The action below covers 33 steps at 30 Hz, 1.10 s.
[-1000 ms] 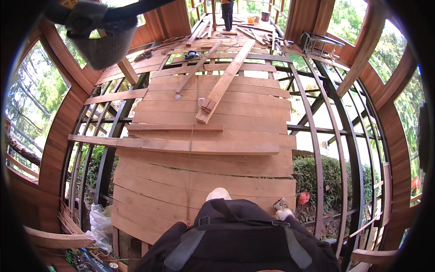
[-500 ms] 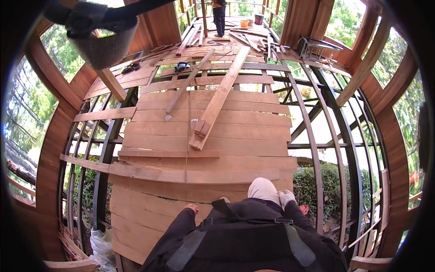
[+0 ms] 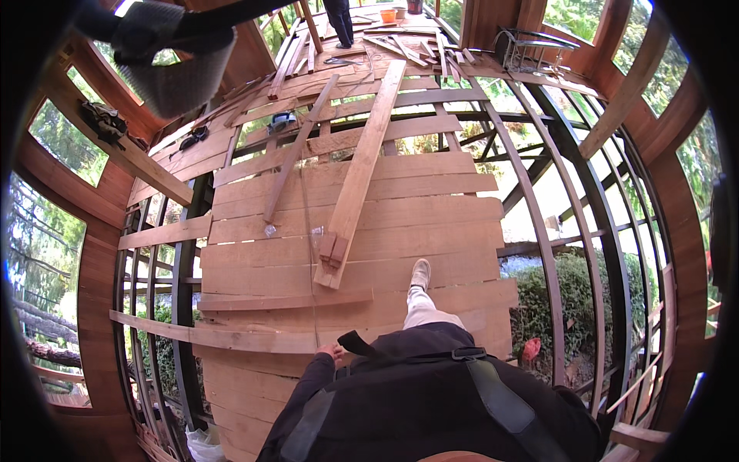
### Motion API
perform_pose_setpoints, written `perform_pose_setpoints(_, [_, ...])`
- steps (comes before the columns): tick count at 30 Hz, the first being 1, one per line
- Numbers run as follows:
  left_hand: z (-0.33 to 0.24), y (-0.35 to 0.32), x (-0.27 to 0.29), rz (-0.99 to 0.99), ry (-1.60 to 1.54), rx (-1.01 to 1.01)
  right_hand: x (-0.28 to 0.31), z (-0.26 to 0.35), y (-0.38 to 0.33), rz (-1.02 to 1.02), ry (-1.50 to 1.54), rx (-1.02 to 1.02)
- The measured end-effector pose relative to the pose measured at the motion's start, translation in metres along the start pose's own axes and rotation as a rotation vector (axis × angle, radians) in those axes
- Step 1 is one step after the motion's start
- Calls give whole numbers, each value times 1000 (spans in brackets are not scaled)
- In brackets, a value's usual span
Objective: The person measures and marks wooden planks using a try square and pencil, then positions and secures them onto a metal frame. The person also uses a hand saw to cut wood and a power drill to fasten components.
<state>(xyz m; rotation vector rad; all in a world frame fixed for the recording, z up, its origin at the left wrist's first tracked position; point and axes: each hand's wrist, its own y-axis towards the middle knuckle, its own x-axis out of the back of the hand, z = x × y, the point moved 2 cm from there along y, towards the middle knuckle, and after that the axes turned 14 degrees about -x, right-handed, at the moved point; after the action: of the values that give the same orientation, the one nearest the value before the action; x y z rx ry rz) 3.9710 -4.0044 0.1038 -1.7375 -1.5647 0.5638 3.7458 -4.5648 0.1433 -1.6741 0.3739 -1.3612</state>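
My left hand (image 3: 331, 352) hangs low beside my body over the plank floor (image 3: 231, 377), near the loose end of a black strap (image 3: 356, 343). Its fingers point down and are mostly hidden, with nothing visible in them. My right hand is out of sight behind my dark clothing. One beige shoe (image 3: 421, 271) of mine is stepping forward on the planks. Ahead lies a long board (image 3: 368, 154) with small wood blocks (image 3: 332, 248) at its near end. A narrower, darker board (image 3: 296, 158) lies to its left, and a short strip (image 3: 285, 301) rests crosswise nearer me.
Open gaps between dark joists (image 3: 539, 231) flank the planks, with bushes (image 3: 558, 308) below. Farther off are a blue power tool (image 3: 281, 122), scattered offcuts (image 3: 412, 50), an orange bucket (image 3: 388, 15), a metal rack (image 3: 531, 50) and a standing person (image 3: 339, 21). A slanted beam (image 3: 146, 165) crosses at left.
My view has shifted forward and turned slightly, bringing the long board nearer. My leg now reaches ahead onto the planks. The right hand, seen low at my side before, has gone from view.
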Motion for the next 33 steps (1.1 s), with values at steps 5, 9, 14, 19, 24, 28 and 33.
perform_pose_setpoints(5, [-86,70,-36,171,359,-120,162,167,62,-172,-384,638])
perform_pose_setpoints(9, [-225,147,-38,19,384,-275,339,317,129,-25,844,301])
perform_pose_setpoints(14, [-354,231,-59,-222,-259,-129,478,454,182,-154,745,313])
perform_pose_setpoints(19, [-321,275,-48,-174,-255,54,453,575,216,122,744,368])
perform_pose_setpoints(24, [-370,331,-68,-24,-77,215,403,594,289,-77,-92,188])
perform_pose_setpoints(28, [-459,412,-49,-95,-159,192,443,578,338,189,75,19])
perform_pose_setpoints(33, [-652,531,28,-291,-183,-39,522,673,355,182,682,-199])
